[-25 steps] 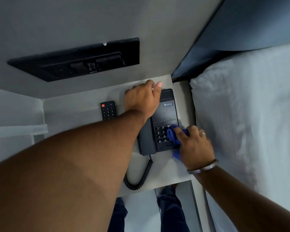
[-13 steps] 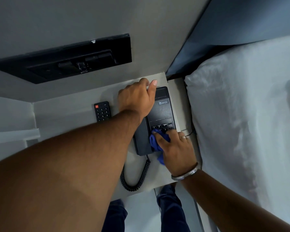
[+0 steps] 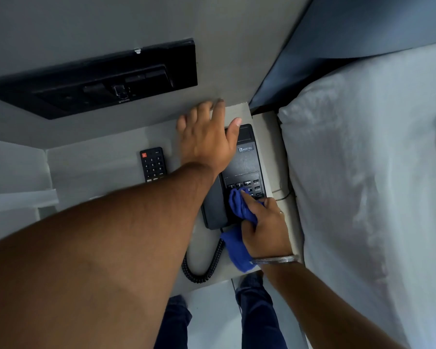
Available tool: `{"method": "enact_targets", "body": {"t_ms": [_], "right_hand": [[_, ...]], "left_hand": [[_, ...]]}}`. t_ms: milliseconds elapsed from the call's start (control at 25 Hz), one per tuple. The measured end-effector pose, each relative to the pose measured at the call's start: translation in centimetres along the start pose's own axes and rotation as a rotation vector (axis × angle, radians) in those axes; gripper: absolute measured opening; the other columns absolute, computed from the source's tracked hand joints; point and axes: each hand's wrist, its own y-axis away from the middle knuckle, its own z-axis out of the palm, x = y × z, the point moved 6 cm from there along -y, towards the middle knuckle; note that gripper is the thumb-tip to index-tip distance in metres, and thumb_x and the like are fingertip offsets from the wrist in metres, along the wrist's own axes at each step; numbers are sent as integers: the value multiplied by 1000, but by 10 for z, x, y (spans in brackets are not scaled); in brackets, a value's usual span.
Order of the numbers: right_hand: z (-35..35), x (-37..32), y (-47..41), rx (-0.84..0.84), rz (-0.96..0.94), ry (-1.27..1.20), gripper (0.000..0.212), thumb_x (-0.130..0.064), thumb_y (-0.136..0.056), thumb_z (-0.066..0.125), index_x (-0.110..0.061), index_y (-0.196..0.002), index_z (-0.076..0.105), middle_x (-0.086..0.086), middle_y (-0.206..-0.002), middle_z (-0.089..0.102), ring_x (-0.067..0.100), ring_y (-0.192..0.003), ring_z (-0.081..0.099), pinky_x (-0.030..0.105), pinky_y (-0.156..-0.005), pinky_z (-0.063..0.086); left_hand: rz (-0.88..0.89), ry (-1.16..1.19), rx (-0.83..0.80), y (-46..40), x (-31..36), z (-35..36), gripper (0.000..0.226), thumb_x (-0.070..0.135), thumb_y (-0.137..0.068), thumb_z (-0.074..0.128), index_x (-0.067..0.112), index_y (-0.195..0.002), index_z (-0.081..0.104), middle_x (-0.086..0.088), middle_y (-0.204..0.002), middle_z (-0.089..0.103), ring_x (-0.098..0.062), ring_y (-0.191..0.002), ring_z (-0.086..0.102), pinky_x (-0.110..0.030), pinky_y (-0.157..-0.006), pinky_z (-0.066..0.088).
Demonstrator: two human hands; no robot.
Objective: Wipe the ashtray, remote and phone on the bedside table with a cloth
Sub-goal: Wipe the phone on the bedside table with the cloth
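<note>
Now the left hand (image 3: 207, 139), upper centre of frame, has let go of the phone (image 3: 239, 177): half a sec ago its fingers were curled over the top end of the unit, now they're spread wide and lifted, fingertips blurred vs. the wall, only the thumb over the phone's top corner. So open, holding nothing.

The right hand (image 3: 264, 225), centre-right, has slid further down and left across the keypad and stays closed around the blue cloth (image 3: 239, 205), one finger pressing a fold onto the keys near the 6. The rest of the cloth trails below the phone's bottom edge, next to the coiled cord (image 3: 207, 265).

My read: keypad pass is nearly done, and w/ the bracing hand off, the phone could skid under a hard rub, so lighter pressure or a re-brace is needed. Could also mean the left is going for the handset or the next item.

The remote (image 3: 153, 164) lies left of the phone on the bedside table (image 3: 106, 170), keys up, partly under the left forearm, apart from both hands. Can't tell if it's been wiped. Ashtray isn't visible anywhere in frame; poss. behind the arm. White bedding (image 3: 363, 185) fills the right side.
</note>
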Motion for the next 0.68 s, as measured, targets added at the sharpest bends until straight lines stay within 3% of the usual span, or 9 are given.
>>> {"method": "enact_targets", "body": {"t_ms": [80, 240, 400, 520, 680], "right_hand": [[8, 14, 15, 12, 144, -162, 58, 0, -77, 57, -23, -130, 56, 6, -94, 49, 20, -81, 52, 25, -74, 47], [12, 43, 58, -80, 257, -70, 55, -3, -80, 58, -26, -129, 55, -1, -96, 45, 24, -91, 55, 23, -81, 42], [-1, 18, 54, -30, 52, -32, 57, -5, -73, 58, -20, -129, 57, 4, -93, 49, 23, -80, 53, 28, -68, 47], [3, -17, 29, -35, -139, 226, 62, -8, -64, 64, -18, -125, 60, 14, -91, 56, 29, -74, 53, 34, -61, 48], [-1, -20, 9, -92, -212, 434, 62, -12, -65, 71, -21, -125, 60, 17, -92, 58, 36, -75, 56, 43, -62, 54]], "left_hand": [[-2, -7, 9, 2, 2, -2, 59, 52, -97, 28, 19, -143, 45, -8, -139, 53, -29, -123, 48, -46, -98, 33], [-20, -28, -5, 2, 2, -2, 59, 51, -98, 27, 19, -145, 41, -8, -137, 53, -29, -121, 48, -45, -97, 33], [-25, -30, -8, 1, 0, 1, 58, 51, -98, 26, 19, -143, 44, -9, -127, 58, -30, -115, 51, -46, -94, 34], [-27, -34, -12, -1, 0, 1, 57, 51, -98, 25, 19, -141, 46, -10, -124, 61, -31, -113, 53, -46, -93, 35], [-18, -37, -14, 0, -1, 1, 57, 51, -99, 25, 19, -141, 46, -10, -122, 62, -31, -112, 53, -46, -92, 35]]}}
